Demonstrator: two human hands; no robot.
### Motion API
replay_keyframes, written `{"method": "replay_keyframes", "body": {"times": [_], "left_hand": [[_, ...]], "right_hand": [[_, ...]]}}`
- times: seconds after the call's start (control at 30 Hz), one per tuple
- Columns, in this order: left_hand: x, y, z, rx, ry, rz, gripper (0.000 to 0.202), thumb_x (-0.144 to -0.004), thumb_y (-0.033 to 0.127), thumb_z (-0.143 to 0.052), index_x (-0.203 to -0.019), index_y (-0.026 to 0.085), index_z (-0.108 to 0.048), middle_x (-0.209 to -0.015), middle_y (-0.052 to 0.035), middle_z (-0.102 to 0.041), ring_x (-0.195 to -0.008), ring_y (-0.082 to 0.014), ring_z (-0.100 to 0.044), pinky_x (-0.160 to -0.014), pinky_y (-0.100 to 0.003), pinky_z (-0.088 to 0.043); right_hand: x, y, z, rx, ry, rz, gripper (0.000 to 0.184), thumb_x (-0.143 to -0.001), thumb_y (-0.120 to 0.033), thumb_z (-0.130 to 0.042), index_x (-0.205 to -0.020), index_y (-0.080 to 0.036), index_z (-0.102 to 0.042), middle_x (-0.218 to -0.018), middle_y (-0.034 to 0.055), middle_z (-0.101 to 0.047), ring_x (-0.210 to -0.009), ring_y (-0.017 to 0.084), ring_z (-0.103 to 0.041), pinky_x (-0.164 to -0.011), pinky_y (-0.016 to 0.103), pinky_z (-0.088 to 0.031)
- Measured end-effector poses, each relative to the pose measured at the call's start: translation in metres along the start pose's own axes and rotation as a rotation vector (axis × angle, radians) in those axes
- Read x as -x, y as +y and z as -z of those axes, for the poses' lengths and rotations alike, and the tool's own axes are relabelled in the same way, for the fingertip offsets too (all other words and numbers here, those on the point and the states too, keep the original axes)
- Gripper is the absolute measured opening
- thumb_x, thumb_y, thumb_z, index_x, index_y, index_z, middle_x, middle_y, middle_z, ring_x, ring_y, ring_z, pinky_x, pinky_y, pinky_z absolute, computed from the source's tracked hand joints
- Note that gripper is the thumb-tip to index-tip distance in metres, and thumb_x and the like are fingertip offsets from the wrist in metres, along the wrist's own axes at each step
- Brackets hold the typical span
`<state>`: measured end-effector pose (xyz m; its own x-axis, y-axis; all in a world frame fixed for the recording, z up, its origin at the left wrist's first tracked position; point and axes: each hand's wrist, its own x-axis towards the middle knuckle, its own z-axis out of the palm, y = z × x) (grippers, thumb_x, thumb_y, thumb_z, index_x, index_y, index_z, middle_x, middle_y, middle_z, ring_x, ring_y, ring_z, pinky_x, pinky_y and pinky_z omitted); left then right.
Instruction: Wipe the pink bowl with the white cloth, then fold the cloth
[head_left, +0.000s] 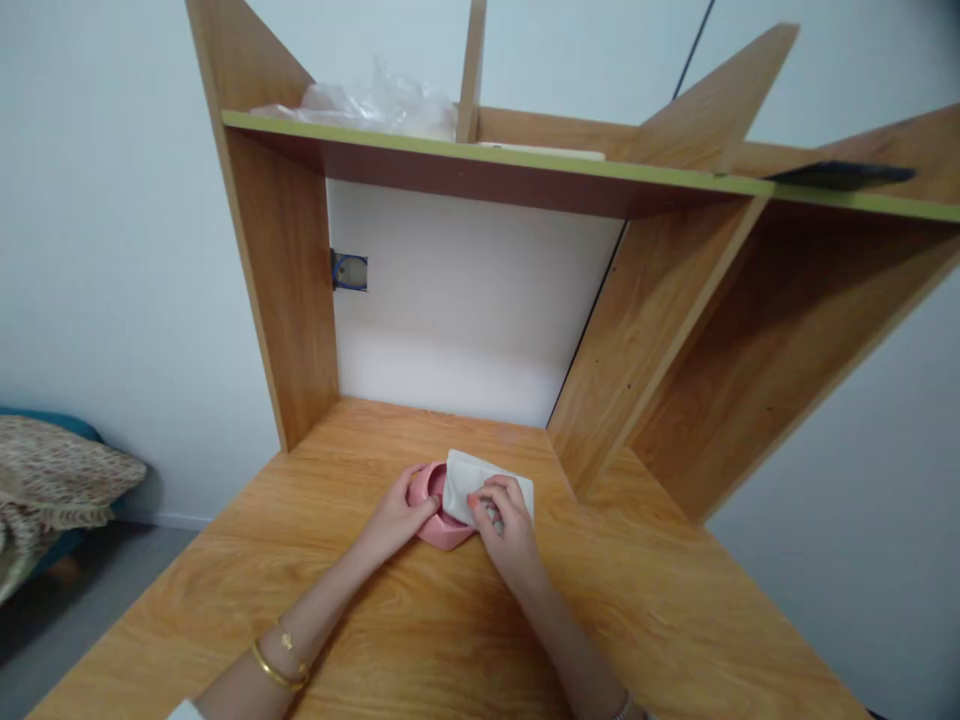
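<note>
On the wooden desk sits a pink bowl [444, 533] with an angular rim. My left hand [401, 510] grips its left side, the thumb over the rim and the fingers around the outside. A white sheet, like a tissue or cloth [469, 475], is pinched between the thumb and fingers of my right hand [506, 525]. The sheet lies over the right part of the bowl and hides much of its inside. Whether anything is in the bowl I cannot tell.
The wooden desk [420, 620] has a shelf unit at its back with upright side panels [281, 290]. Crumpled clear plastic [382, 105] and a flat dark object [847, 175] lie on the upper shelf [525, 170]. A wall socket box [350, 271] shows behind. At left is a seat with a patterned blanket [60, 470].
</note>
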<state>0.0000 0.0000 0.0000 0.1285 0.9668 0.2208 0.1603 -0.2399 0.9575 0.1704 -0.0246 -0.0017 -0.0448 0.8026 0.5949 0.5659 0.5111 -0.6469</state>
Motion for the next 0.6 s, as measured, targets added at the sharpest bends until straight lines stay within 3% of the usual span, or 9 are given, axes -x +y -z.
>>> {"method": "replay_keyframes", "body": {"times": [0.2,0.33,0.47,0.6], "left_hand": [[0.005,0.006,-0.005,-0.079,-0.017,-0.089,0.047,-0.065,0.018,-0.06,-0.111,0.015,-0.051,-0.112,-0.0089,-0.057,-0.105,-0.0226,-0.052,-0.092,-0.036,-0.039],[0.007,0.004,-0.006,-0.124,-0.001,-0.093,0.05,-0.066,0.02,-0.061,-0.114,0.016,-0.05,-0.114,-0.0088,-0.056,-0.106,-0.0234,-0.051,-0.093,-0.037,-0.038],[0.009,0.007,-0.005,-0.174,-0.045,-0.189,0.049,-0.068,0.02,-0.06,-0.116,0.018,-0.05,-0.117,-0.0079,-0.054,-0.109,-0.0227,-0.049,-0.095,-0.037,-0.035],[0.013,0.015,-0.002,-0.295,-0.118,-0.29,0.054,-0.068,0.022,-0.059,-0.12,0.021,-0.046,-0.116,-0.0068,-0.053,-0.107,-0.0218,-0.049,-0.094,-0.035,-0.036]], "right_hand": [[0.0,0.011,-0.003,0.051,0.065,-0.102,0.015,-0.079,-0.032,-0.046,-0.087,-0.02,-0.049,-0.085,0.0044,-0.049,-0.073,0.016,-0.05,-0.059,0.027,-0.045],[0.0,0.019,-0.003,0.213,0.123,-0.124,0.044,-0.07,-0.034,-0.057,-0.109,-0.019,-0.043,-0.097,0.008,-0.051,-0.091,0.023,-0.049,-0.076,0.038,-0.043],[0.0,0.028,-0.003,0.258,0.076,-0.184,0.06,-0.067,-0.035,-0.059,-0.12,-0.016,-0.037,-0.102,0.0107,-0.054,-0.095,0.026,-0.05,-0.08,0.04,-0.042],[0.001,0.032,-0.004,0.163,-0.017,-0.256,0.052,-0.071,-0.031,-0.051,-0.119,-0.016,-0.038,-0.1,0.0084,-0.059,-0.09,0.022,-0.056,-0.078,0.035,-0.044]]}}
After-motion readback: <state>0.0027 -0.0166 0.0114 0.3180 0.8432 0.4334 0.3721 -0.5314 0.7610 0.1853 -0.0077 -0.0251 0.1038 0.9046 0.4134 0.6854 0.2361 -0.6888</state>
